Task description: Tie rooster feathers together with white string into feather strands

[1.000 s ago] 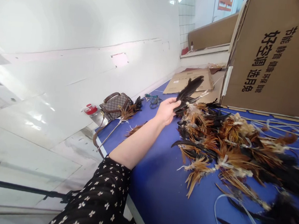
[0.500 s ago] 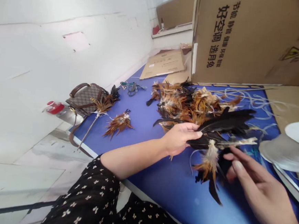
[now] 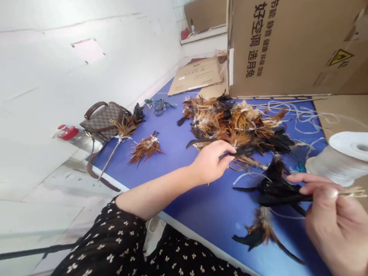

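My left hand (image 3: 210, 160) reaches over the blue table (image 3: 197, 215) and pinches a dark feather at the near edge of the feather pile (image 3: 236, 123) of brown and black feathers. At the right, my right hand (image 3: 339, 222) grips a bundle of black feathers (image 3: 275, 190) by its pale quill ends, which stick out past my thumb. A small brown and black tuft (image 3: 261, 233) hangs or lies just below that bundle. A spool of white thread (image 3: 348, 157) stands right behind my right hand.
A large cardboard box (image 3: 306, 41) stands at the table's back. Flat cardboard (image 3: 197, 73) lies beyond the pile. At the left edge sit a patterned handbag (image 3: 104, 119), a red-capped bottle (image 3: 72, 135), a feather duster stick (image 3: 120, 139), a small feather tuft (image 3: 146, 148) and scissors (image 3: 159, 105).
My left hand brought black feathers from the pile, passed them to my right hand, and went back to the pile's edge. My right hand came into view and now holds the bundle.
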The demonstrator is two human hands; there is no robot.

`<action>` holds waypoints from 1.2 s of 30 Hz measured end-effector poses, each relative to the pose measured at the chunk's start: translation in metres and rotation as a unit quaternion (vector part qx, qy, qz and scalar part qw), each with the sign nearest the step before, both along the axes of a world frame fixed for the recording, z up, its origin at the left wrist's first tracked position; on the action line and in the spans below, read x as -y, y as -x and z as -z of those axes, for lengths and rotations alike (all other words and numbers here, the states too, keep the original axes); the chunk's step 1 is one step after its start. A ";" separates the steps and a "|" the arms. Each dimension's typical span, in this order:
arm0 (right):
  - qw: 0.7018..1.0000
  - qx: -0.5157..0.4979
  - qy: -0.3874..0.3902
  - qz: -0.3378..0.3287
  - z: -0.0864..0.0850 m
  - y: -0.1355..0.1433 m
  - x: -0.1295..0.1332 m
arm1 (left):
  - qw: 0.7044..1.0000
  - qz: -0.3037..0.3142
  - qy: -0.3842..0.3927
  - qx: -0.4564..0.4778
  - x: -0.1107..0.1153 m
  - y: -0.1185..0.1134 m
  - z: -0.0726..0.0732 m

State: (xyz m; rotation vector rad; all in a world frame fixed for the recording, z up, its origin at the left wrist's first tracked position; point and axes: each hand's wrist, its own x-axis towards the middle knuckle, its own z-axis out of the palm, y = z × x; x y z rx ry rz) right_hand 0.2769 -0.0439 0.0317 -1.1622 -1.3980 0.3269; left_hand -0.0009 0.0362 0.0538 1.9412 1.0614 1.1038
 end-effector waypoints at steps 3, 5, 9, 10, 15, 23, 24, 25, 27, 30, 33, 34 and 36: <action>0.985 0.097 -0.117 -0.075 0.002 -0.002 -0.001 | 0.986 0.112 -0.106 -0.055 0.011 -0.007 -0.019; 0.971 0.148 -0.140 -0.125 0.007 -0.003 -0.003 | 0.980 0.180 -0.076 -0.026 0.021 -0.019 -0.033; 0.976 0.165 -0.098 -0.100 0.020 -0.004 0.000 | 0.969 0.190 0.114 0.112 0.040 -0.049 -0.049; 0.980 0.168 -0.084 -0.072 0.022 -0.004 0.002 | 0.955 0.190 0.170 0.151 0.043 -0.056 -0.050; 0.984 0.165 -0.018 -0.064 0.016 -0.004 0.006 | 0.888 0.168 0.316 0.288 0.043 -0.083 -0.034; 0.986 0.096 0.067 -0.116 0.004 -0.001 0.007 | 0.902 0.166 0.304 0.258 0.041 -0.096 -0.024; 0.985 0.084 0.083 -0.125 0.005 -0.001 0.007 | 0.908 0.159 0.296 0.250 0.041 -0.096 -0.023; 0.983 0.070 0.102 -0.134 0.005 -0.002 0.007 | 0.915 0.150 0.287 0.242 0.040 -0.095 -0.021; 0.976 0.037 0.142 -0.158 0.007 -0.004 0.007 | 0.926 0.129 0.267 0.233 0.039 -0.093 -0.017; 0.959 -0.017 0.190 -0.208 0.010 -0.007 0.004 | 0.949 0.089 0.223 0.206 0.037 -0.090 -0.009; 0.952 -0.032 0.201 -0.227 0.009 -0.006 0.001 | 0.961 0.070 0.191 0.187 0.036 -0.090 -0.003; 0.954 -0.022 0.198 -0.222 0.008 -0.005 0.000 | 0.960 0.069 0.195 0.191 0.036 -0.091 -0.001; 0.962 0.011 0.186 -0.201 0.008 -0.003 -0.001 | 0.953 0.068 0.214 0.203 0.037 -0.094 0.003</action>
